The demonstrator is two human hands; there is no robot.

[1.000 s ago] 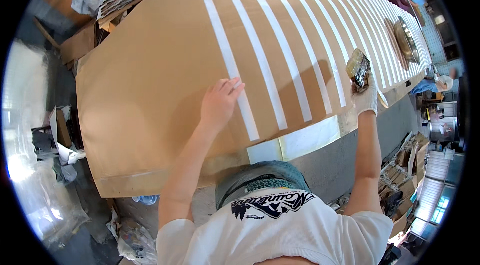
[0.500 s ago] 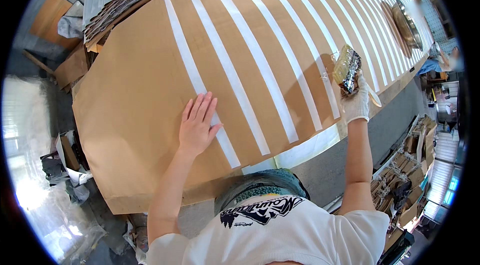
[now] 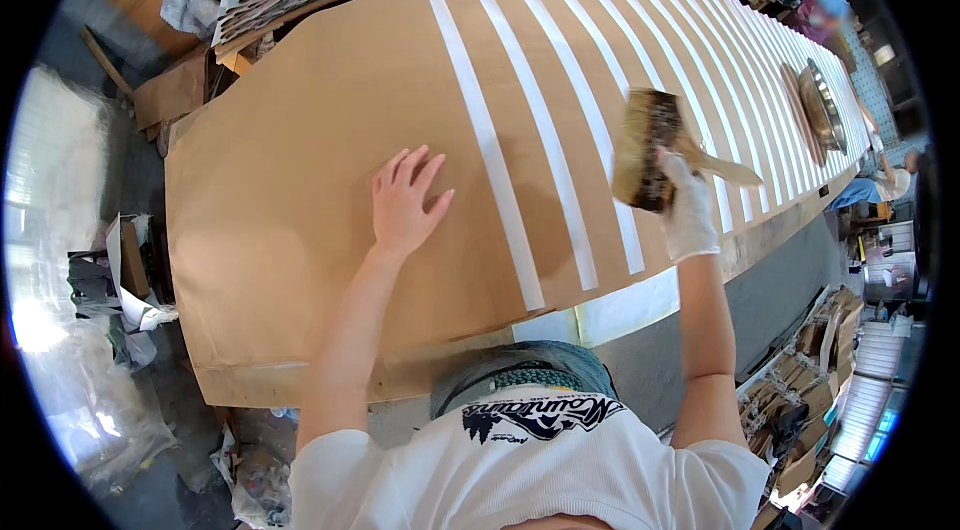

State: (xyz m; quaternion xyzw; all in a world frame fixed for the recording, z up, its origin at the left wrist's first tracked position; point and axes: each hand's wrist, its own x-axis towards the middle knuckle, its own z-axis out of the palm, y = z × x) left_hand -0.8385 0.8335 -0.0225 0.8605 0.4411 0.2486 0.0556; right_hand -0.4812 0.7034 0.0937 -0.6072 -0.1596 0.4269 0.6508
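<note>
Gloved right hand (image 3: 690,220) grips wide brush (image 3: 648,148) above white strips (image 3: 483,125) on brown sheet (image 3: 270,140). Bare left hand (image 3: 405,205) empty, fingers spread; contact unclear. Risk: wet bristles could drip, or a careless left swipe skew a strip.

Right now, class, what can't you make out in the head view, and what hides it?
All in the head view:
Bristle details of the wide, brown-bristled brush with a pale handle: blurred.
Some fingertips of the right hand in a white knitted glove: hidden by brush and glove.
Whether the bare left hand touches the smooth brown sheet: its palm is hidden from above.
Contents of the round, shiny metal bowl: too small, slanted.
</note>
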